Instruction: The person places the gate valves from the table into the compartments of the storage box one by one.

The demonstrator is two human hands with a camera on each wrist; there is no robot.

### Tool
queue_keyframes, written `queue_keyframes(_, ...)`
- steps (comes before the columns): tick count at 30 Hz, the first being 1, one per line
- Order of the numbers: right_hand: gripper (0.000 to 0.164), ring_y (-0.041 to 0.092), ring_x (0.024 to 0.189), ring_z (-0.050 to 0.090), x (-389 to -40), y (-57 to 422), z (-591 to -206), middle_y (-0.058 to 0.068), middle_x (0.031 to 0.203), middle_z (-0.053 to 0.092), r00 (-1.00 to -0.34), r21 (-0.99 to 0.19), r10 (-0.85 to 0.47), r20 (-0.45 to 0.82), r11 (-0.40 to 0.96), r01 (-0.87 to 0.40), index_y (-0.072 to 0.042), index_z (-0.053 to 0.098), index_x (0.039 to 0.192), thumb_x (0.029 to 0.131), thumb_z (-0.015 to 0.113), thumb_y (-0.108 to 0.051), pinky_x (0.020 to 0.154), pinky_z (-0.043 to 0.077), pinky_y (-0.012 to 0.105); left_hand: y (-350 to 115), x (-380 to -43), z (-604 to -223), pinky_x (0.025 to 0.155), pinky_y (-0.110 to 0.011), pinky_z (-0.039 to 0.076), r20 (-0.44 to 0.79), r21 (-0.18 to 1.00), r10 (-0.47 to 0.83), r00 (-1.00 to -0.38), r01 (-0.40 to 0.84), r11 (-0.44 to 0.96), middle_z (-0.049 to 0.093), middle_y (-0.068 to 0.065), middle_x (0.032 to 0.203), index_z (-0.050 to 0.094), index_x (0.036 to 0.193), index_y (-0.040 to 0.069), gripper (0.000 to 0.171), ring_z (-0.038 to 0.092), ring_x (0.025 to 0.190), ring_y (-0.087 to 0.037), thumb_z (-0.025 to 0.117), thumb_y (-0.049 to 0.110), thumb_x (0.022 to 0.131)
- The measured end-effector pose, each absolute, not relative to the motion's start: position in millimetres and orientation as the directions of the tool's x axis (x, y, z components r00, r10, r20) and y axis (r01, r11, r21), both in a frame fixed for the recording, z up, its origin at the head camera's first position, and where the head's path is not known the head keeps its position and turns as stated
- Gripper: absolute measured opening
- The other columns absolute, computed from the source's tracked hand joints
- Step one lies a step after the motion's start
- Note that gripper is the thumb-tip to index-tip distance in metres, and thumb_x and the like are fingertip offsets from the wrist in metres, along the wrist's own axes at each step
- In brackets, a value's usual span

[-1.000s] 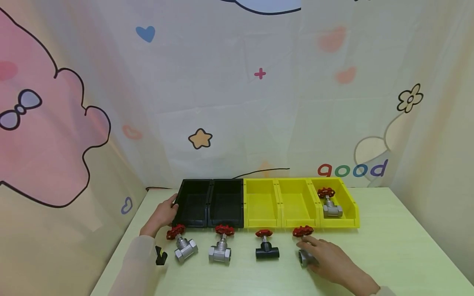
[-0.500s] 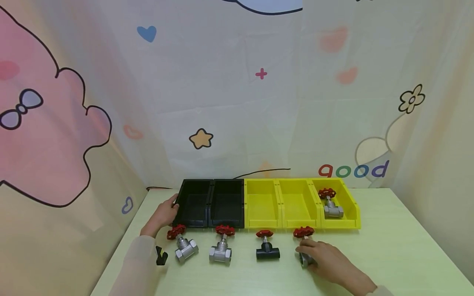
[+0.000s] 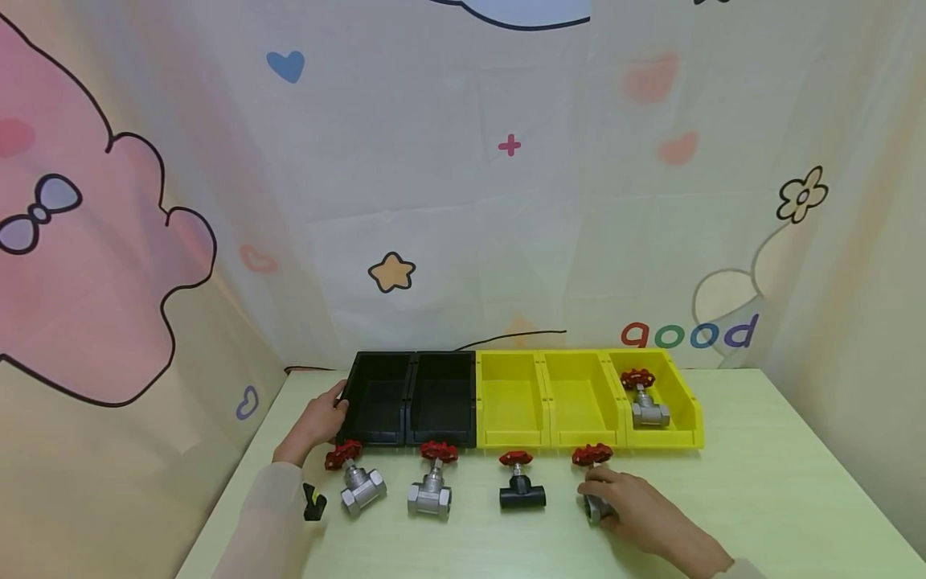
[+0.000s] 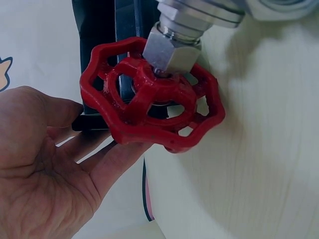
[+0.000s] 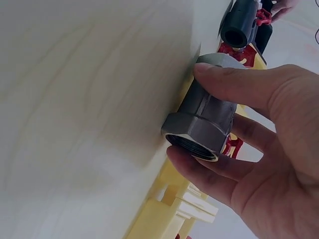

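Observation:
My left hand (image 3: 318, 422) grips the left side of the outermost black bin (image 3: 371, 441), its thumb on the black edge (image 4: 92, 122) and fingers beneath in the left wrist view. My right hand (image 3: 644, 511) holds a gate valve (image 5: 199, 117) by its silver, threaded body, thumb on one side and fingertips on the other. That valve's red handwheel (image 3: 592, 455) points toward the bins. Close to my left hand lies another silver valve (image 3: 363, 489), whose red handwheel (image 4: 149, 102) fills much of the left wrist view.
A second silver valve (image 3: 430, 497) and a black-bodied valve (image 3: 522, 495) lie in the row before the bins. Yellow bins (image 3: 514, 440) adjoin the black ones; the rightmost holds a silver valve (image 3: 649, 412). A small black-and-yellow item (image 3: 314, 503) shows beside the left sleeve.
My right hand has shifted slightly left and its fingers have settled further round the valve, whose body has turned a little. The left hand stays on the black bin.

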State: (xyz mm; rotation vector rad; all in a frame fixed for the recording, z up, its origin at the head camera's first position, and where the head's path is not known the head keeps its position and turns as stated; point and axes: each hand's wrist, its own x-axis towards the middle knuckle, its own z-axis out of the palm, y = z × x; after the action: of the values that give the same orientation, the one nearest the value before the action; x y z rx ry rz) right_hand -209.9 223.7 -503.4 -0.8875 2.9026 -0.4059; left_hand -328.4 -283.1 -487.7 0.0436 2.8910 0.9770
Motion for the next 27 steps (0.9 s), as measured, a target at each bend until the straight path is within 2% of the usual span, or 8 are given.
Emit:
queue_keyframes(13, 0.04, 0.029, 0.103, 0.066, -209.5, 226.1, -502.9, 0.011, 0.121, 0.065, -0.803, -0.255, -0.594, 0.045, 0.77, -0.584, -0.013, 0.072, 0.112, 0.075, 0.08, 0.0, 0.085, 0.056, 0.043, -282.1, -327.5, -485.8, 0.054, -0.031, 0.051, -0.088, 0.622, 0.052, -0.995, -0.015, 0.783, 0.059, -0.031, 0.123, 0.018, 0.156, 0.001, 0.057, 0.058, 0.052, -0.018, 0.037, 0.017, 0.105)
queue_keyframes(20, 0.041, 0.029, 0.103, 0.066, -211.0, 226.0, -495.4, 0.011, 0.122, 0.065, -0.817, -0.252, -0.575, 0.039, 0.786, -0.565, -0.012, 0.072, 0.114, 0.075, 0.08, -0.001, 0.087, 0.056, 0.045, -281.4, -325.9, -484.3, 0.053, -0.031, 0.052, -0.092, 0.626, 0.048, -0.995, -0.02, 0.78, 0.061, -0.03, 0.114, 0.018, 0.156, 0.002, 0.056, 0.06, 0.056, -0.021, 0.037, 0.016, 0.105)
queue_keyframes(27, 0.041, 0.029, 0.103, 0.065, -210.2, 224.9, -485.1, 0.012, 0.123, 0.065, -0.82, -0.239, -0.568, 0.068, 0.789, -0.566, -0.012, 0.072, 0.114, 0.075, 0.08, -0.002, 0.086, 0.056, 0.045, -280.7, -324.5, -484.5, 0.053, -0.031, 0.052, -0.094, 0.622, 0.051, -0.994, -0.019, 0.783, 0.06, -0.032, 0.119, 0.017, 0.157, 0.002, 0.056, 0.061, 0.056, -0.022, 0.036, 0.016, 0.105)
